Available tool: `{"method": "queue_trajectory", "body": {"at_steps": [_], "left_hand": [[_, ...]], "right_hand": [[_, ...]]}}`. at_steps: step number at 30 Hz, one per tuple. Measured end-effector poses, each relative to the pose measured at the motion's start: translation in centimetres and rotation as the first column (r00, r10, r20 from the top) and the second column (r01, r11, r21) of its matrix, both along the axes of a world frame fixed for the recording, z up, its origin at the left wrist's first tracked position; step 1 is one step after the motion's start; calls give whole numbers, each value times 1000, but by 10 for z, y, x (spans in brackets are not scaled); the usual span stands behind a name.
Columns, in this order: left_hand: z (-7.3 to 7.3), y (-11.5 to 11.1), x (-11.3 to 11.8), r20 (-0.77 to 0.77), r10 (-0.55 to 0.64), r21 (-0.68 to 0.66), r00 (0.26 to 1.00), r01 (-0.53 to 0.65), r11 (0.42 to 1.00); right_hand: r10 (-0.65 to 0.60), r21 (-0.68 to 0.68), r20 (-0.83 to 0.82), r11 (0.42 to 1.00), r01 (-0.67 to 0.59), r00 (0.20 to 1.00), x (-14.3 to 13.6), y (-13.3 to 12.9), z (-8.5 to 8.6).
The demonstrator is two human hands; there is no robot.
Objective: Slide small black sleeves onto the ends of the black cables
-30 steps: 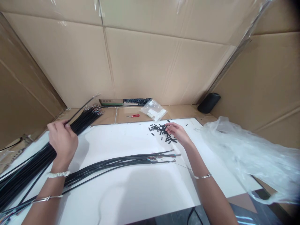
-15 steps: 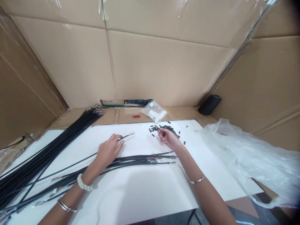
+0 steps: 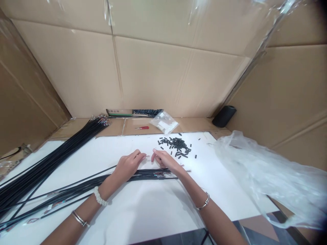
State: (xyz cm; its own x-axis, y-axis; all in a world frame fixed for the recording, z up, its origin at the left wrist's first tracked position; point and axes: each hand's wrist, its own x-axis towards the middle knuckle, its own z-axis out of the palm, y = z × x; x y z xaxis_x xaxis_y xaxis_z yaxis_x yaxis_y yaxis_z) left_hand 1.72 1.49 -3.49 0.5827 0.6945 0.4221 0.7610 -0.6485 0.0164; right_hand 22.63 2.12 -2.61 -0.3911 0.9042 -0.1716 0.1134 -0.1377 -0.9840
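My left hand (image 3: 129, 165) pinches a thin black cable (image 3: 102, 170) close to its end. Fine stripped wires (image 3: 147, 156) stick out past the fingertips toward the right. Just across from them is my right hand (image 3: 165, 160), its fingers curled in; whatever they hold is hidden. A pile of short black tube pieces (image 3: 178, 143) lies behind the right hand. Under both hands runs a bundle of black cables (image 3: 145, 174) with bare coloured wire ends, partly covered by the right wrist.
A thick bundle of black cables (image 3: 63, 153) stretches along the left. At the back are small red-handled snips (image 3: 143, 128), a clear plastic bag (image 3: 165, 123) and a black roll (image 3: 224, 116). Crumpled plastic sheeting (image 3: 268, 177) covers the right side; cardboard walls (image 3: 153, 75) enclose the table.
My right hand has moved left from the tube pile to beside the wire ends. The left hand has shifted slightly right and down, now gripping nearer the cable's end. The view has shifted slightly.
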Motion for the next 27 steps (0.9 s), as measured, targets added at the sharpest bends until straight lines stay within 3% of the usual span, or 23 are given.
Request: {"method": "queue_trajectory", "body": {"at_steps": [9,13,19,23,27], "left_hand": [[2,-7,-3,40,-61,-6,997,61,998],[3,-10,0,73,-74,-12,995,75,997],[5,-20,10,123,-2,30,992,-1,1000],[7,-21,10,161,-19,66,987,8,998],[7,-22,9,175,-29,90,984,14,996]], "right_hand": [[68,208,164,973,-102,984,-11,-18,13],[64,230,149,968,-97,987,-11,-20,14],[125,-1,-115,992,-126,986,-12,-16,7],[157,-167,-335,961,-223,929,-12,-12,1],[155,-249,-425,927,-279,892,-11,-10,-1]]}}
